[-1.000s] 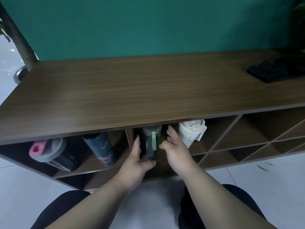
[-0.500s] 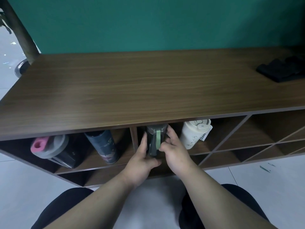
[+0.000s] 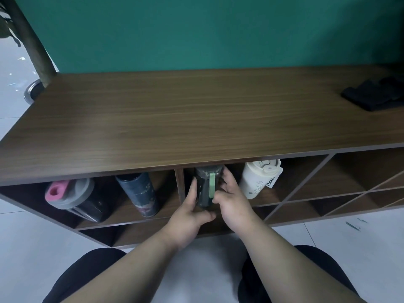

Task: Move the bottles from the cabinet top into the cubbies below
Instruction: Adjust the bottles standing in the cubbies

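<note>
A dark bottle with a green strap [image 3: 205, 186] stands in the cubby just right of the divider [image 3: 179, 182]. My left hand [image 3: 190, 215] cups its left side and base. On its right side lies my right hand [image 3: 234, 197], fingers against the strap. A white coffee cup [image 3: 256, 179] leans in the same cubby to the right. In the left cubby are a dark blue patterned bottle [image 3: 140, 193] and a grey shaker with a pink cap [image 3: 72, 194]. The wooden cabinet top [image 3: 196, 119] holds no bottles.
A black folded cloth [image 3: 376, 95] lies at the far right of the cabinet top. Diagonal-walled cubbies [image 3: 341, 189] lie to the right. A green wall stands behind, a post with a round base [image 3: 32, 51] at the left, and white floor tiles below my knees.
Both hands closed in around the green-strapped bottle, from fingers spread beside it to touching both sides. The view shifted slightly; the bottle stays in its cubby.
</note>
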`<state>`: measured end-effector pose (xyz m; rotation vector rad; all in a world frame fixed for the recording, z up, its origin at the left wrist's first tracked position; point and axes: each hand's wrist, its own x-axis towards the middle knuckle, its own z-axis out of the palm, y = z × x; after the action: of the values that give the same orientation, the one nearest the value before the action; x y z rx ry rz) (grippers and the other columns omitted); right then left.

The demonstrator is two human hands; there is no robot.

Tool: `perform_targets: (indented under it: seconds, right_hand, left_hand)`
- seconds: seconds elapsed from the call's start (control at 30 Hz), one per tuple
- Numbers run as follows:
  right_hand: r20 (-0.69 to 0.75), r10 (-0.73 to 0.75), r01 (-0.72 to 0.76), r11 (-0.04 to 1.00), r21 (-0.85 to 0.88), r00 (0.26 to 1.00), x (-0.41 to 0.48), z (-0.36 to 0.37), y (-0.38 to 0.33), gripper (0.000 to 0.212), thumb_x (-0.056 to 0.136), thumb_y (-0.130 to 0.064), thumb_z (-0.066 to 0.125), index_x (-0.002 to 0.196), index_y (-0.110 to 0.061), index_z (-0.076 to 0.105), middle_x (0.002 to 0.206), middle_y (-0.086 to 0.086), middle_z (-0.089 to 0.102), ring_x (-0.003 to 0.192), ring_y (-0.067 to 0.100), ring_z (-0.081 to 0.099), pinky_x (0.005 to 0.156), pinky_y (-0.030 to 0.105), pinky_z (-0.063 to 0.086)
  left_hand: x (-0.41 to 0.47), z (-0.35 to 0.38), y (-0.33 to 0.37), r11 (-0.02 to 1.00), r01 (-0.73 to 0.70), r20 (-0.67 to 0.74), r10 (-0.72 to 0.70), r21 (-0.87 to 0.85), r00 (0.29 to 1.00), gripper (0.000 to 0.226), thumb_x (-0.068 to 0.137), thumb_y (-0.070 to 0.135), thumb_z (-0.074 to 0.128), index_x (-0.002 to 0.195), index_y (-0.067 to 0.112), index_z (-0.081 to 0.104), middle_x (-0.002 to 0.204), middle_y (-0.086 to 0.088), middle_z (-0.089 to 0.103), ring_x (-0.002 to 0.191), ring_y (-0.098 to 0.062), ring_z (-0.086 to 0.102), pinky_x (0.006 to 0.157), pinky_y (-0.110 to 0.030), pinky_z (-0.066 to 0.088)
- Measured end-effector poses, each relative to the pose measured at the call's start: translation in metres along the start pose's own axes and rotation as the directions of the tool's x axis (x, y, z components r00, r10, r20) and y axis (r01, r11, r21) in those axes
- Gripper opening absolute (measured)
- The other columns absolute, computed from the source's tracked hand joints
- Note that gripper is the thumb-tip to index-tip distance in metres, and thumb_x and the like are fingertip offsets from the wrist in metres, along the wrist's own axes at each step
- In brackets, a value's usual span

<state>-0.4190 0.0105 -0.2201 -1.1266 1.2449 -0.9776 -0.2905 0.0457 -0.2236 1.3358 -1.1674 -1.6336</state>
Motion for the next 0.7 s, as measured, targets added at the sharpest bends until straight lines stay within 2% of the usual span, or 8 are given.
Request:
perform_targets:
  seconds: [0.13, 0.2, 0.3, 0.37, 0.43, 0.5, 0.6, 0.7]
  right_hand:
    - [-0.063, 0.211, -0.213, 0.976, -0.038, 0.975, -0.015, 0.000, -0.008, 0.080, 0.069, -0.005, 0.051, 0.145, -0.029, 0.042, 0.111, -0.016, 0.062, 0.098, 0.005, 0.058, 0.092, 0.025, 0.043]
    - [-0.017, 0.336, -0.317, 0.867, -0.385, 0.942, -0.029, -0.001, -0.011, 0.050, 0.084, -0.006, 0.052, 0.131, -0.022, 0.055, 0.114, 0.003, 0.069, 0.093, 0.019, 0.063, 0.092, 0.037, 0.048]
    - [0.154, 0.559, -0.296, 0.630, -0.718, 0.815, -0.049, 0.020, -0.013, 0.042, 0.088, -0.017, 0.052, 0.128, -0.008, 0.062, 0.125, 0.019, 0.067, 0.103, 0.034, 0.063, 0.085, 0.036, 0.049]
    - [0.272, 0.569, -0.283, 0.700, -0.655, 0.776, -0.053, 0.043, -0.014, 0.059, 0.079, -0.021, 0.056, 0.137, -0.016, 0.058, 0.129, 0.011, 0.065, 0.105, 0.024, 0.061, 0.082, 0.032, 0.047]
    - [0.338, 0.449, -0.241, 0.827, -0.508, 0.827, -0.048, 0.069, -0.013, 0.080, 0.079, -0.018, 0.055, 0.157, -0.027, 0.037, 0.154, 0.000, 0.049, 0.134, 0.017, 0.051, 0.101, 0.030, 0.045]
    - [0.287, 0.303, -0.180, 0.905, -0.386, 0.909, -0.037, 0.095, -0.016, 0.094, 0.074, -0.022, 0.054, 0.161, -0.033, 0.023, 0.163, -0.006, 0.035, 0.149, 0.015, 0.036, 0.118, 0.039, 0.035]
    - [0.186, 0.160, -0.108, 0.959, -0.264, 0.969, -0.021, 0.124, -0.021, 0.106, 0.062, -0.023, 0.054, 0.162, -0.034, 0.020, 0.160, -0.014, 0.031, 0.151, 0.015, 0.031, 0.122, 0.043, 0.029]
    - [0.188, 0.158, -0.107, 0.962, -0.253, 0.969, -0.014, 0.142, -0.020, 0.110, 0.058, -0.024, 0.054, 0.160, -0.040, 0.019, 0.162, -0.013, 0.035, 0.145, 0.013, 0.038, 0.116, 0.037, 0.034]
  left_hand:
    - [-0.010, -0.007, 0.001, 0.994, 0.108, -0.049, -0.107, 0.016, 0.993, 0.089, 0.091, -0.017, 0.055, 0.146, 0.039, 0.014, 0.119, 0.031, 0.057, 0.084, 0.030, 0.057, 0.077, -0.001, 0.047]
    - [-0.023, -0.021, -0.003, 0.984, 0.171, -0.031, -0.170, 0.055, 0.985, 0.085, 0.088, -0.011, 0.064, 0.156, 0.021, 0.025, 0.137, 0.012, 0.053, 0.099, 0.014, 0.058, 0.082, -0.006, 0.047]
    - [-0.046, -0.051, -0.005, 0.947, 0.273, -0.020, -0.274, 0.167, 0.962, 0.065, 0.080, 0.002, 0.070, 0.142, 0.009, 0.053, 0.124, 0.002, 0.072, 0.106, -0.013, 0.071, 0.094, -0.024, 0.057]
    - [-0.062, -0.074, -0.001, 0.935, 0.283, -0.134, -0.259, 0.212, 0.956, 0.053, 0.084, 0.006, 0.068, 0.135, 0.017, 0.060, 0.118, 0.004, 0.075, 0.105, -0.014, 0.071, 0.092, -0.031, 0.057]
    - [-0.076, -0.099, 0.004, 0.941, 0.278, -0.305, -0.211, 0.194, 0.929, 0.055, 0.086, 0.007, 0.067, 0.138, 0.021, 0.055, 0.111, 0.008, 0.071, 0.092, -0.001, 0.065, 0.075, -0.018, 0.050]
    - [-0.084, -0.118, 0.008, 0.960, 0.240, -0.376, -0.173, 0.140, 0.911, 0.077, 0.078, 0.012, 0.071, 0.149, 0.023, 0.042, 0.120, 0.007, 0.065, 0.095, 0.002, 0.061, 0.076, -0.015, 0.046]
    - [-0.088, -0.131, 0.018, 0.978, 0.193, -0.392, -0.145, 0.084, 0.908, 0.121, 0.057, 0.027, 0.072, 0.161, 0.031, 0.012, 0.145, 0.014, 0.044, 0.122, 0.005, 0.048, 0.097, -0.019, 0.040]
    - [-0.081, -0.139, 0.015, 0.991, 0.129, -0.333, -0.107, 0.043, 0.937, 0.115, 0.069, 0.014, 0.070, 0.162, 0.031, 0.004, 0.099, 0.052, 0.060, 0.084, 0.034, 0.055, 0.079, -0.007, 0.044]
